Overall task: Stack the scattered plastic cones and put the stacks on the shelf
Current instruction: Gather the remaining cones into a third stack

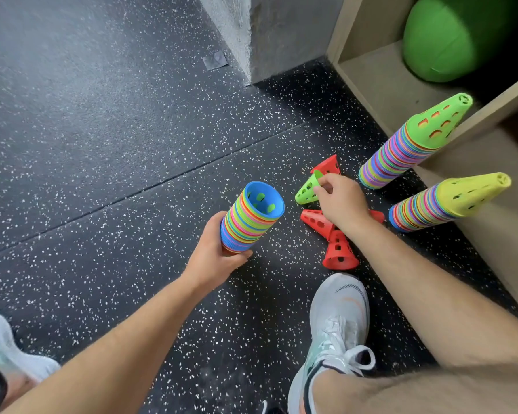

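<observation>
Grey sneaker [338, 318] on the speckled black floor [102, 130], with a concrete pillar [269, 34] and green ball [449, 37] beyond.

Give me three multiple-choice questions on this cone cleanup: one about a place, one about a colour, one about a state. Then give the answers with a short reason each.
1. Where is the green ball?
A. on the floor
B. on a chair
C. inside the shelf

2. What colour is the loose cone that the right hand pinches?
A. green
B. red
C. blue

3. How is the stack in the left hand placed?
A. standing on the floor
B. held with its wide open end up
C. lying on a chair

Answers:
1 C, the ball sits in the shelf's compartment.
2 A, the fingers pinch the rim of a green cone.
3 B, the open blue end faces up while the fingers wrap the lower end.
</observation>
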Action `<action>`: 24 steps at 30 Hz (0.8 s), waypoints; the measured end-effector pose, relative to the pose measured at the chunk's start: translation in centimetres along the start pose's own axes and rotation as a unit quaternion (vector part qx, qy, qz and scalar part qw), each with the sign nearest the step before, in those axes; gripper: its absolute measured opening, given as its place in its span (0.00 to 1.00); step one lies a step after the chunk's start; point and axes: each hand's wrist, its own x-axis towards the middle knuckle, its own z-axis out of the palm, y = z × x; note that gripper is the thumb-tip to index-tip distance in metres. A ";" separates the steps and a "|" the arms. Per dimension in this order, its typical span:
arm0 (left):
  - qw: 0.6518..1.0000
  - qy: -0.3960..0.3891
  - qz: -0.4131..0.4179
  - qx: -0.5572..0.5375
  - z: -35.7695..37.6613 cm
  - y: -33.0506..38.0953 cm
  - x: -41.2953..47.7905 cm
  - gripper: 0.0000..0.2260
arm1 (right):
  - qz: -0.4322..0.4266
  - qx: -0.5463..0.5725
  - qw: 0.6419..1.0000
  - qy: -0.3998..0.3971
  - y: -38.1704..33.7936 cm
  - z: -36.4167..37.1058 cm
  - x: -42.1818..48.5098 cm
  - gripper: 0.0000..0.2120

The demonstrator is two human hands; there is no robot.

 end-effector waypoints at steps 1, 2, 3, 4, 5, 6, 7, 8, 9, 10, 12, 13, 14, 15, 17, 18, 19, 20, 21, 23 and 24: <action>1.000 0.000 0.000 0.000 0.0 0.0 0.1 0.33 | -0.031 0.034 0.999 0.011 -0.4 -0.6 -0.3 0.07; 1.000 0.000 -0.001 0.000 0.0 0.0 0.1 0.32 | -0.064 0.064 0.995 0.035 -1.0 -1.5 -0.6 0.07; 1.000 0.000 -0.002 0.001 0.0 -0.1 0.1 0.32 | -0.095 0.095 0.989 0.069 -1.8 -2.4 -1.1 0.06; 1.000 0.000 -0.002 0.001 0.0 -0.1 0.2 0.32 | -0.125 0.129 0.978 0.105 -2.6 -3.4 -1.7 0.06; 1.000 -0.001 -0.002 0.000 0.0 -0.2 0.2 0.32 | -0.156 0.166 0.965 0.132 -3.5 -4.2 -2.5 0.05; 1.000 -0.002 -0.001 -0.002 0.1 -0.2 0.2 0.32 | -0.186 0.197 0.951 0.146 -4.4 -4.8 -3.2 0.06; 1.000 -0.004 0.000 -0.003 0.1 -0.3 0.2 0.32 | -0.216 0.217 0.941 0.145 -5.1 -5.1 -3.9 0.06; 1.000 -0.005 0.001 -0.004 0.1 -0.3 0.3 0.32 | -0.243 0.223 0.935 0.131 -5.8 -5.1 -4.6 0.07; 1.000 -0.002 0.003 -0.003 0.1 -0.2 0.3 0.32 | -0.264 0.218 0.934 0.106 -6.3 -4.8 -5.4 0.07; 1.000 0.005 0.006 -0.003 0.1 -0.2 0.3 0.32 | -0.279 0.208 0.934 0.077 -6.6 -4.4 -6.0 0.07; 1.000 0.023 0.008 -0.008 0.0 -0.3 0.5 0.32 | -0.306 0.170 0.936 0.045 -6.4 -3.7 -6.6 0.06; 1.000 0.027 0.006 -0.011 0.0 -0.4 0.6 0.32 | -0.322 0.149 0.934 0.039 -6.1 -3.4 -6.7 0.06; 1.000 0.024 0.005 -0.011 -0.1 -0.4 0.7 0.33 | -0.333 0.137 0.932 0.033 -5.9 -3.2 -6.7 0.06; 1.000 0.016 0.004 -0.007 -0.1 -0.5 0.7 0.33 | -0.338 0.132 0.931 0.024 -5.7 -3.1 -6.6 0.06; 1.000 0.000 0.006 0.004 -0.1 -0.6 0.8 0.34 | -0.352 0.128 0.927 0.001 -5.5 -3.0 -6.4 0.08; 1.000 -0.003 0.010 0.007 -0.1 -0.6 0.7 0.33 | -0.363 0.123 0.924 -0.009 -5.3 -2.9 -6.2 0.11; 1.000 -0.003 0.015 0.010 0.0 -0.6 0.7 0.33 | -0.371 0.118 0.921 -0.007 -5.1 -2.8 -6.0 0.13; 1.000 -0.002 0.019 0.014 0.0 -0.5 0.6 0.33 | -0.369 0.118 0.922 0.009 -4.7 -2.8 -5.5 0.14; 1.000 -0.002 0.020 0.017 0.1 -0.5 0.6 0.33 | -0.350 0.115 0.929 0.034 -4.2 -2.7 -4.7 0.15; 1.000 -0.006 0.016 0.019 0.1 -0.4 0.6 0.33 | -0.258 0.059 0.962 0.062 -2.8 -2.2 -2.4 0.17; 1.000 -0.008 0.015 0.019 0.1 -0.4 0.6 0.33 | -0.200 -0.005 0.979 0.040 -2.1 -1.7 -1.1 0.20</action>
